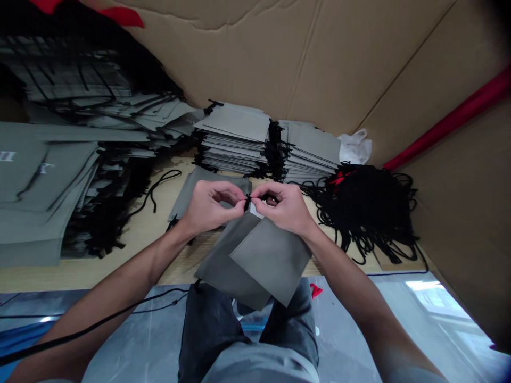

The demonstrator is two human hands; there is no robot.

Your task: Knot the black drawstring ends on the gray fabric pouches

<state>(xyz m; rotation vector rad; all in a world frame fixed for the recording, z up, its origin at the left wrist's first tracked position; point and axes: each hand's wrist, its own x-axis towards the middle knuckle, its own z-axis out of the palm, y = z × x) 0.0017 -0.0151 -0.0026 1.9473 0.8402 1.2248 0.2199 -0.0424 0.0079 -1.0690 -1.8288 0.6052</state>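
My left hand (215,205) and my right hand (282,206) meet over the table's front part, each pinching a small black cord (248,199) between thumb and fingertips. The cord looks bunched or knotted there; its exact form is too small to tell. Below it hang two grey fabric pieces (275,255), overlapping and reaching past the table edge over my lap. A bit of white shows under my right fingers. Another grey piece (186,194) lies flat on the table behind my left hand, partly covered by it.
Grey pieces with black cords stand in stacks (235,122) at the back and in larger piles (35,202) at left. A heap of black cords (371,207) lies at right near a crumpled white plastic bag (355,147). Cardboard walls (255,58) enclose the table (159,266). One loose cord (154,191) lies left.
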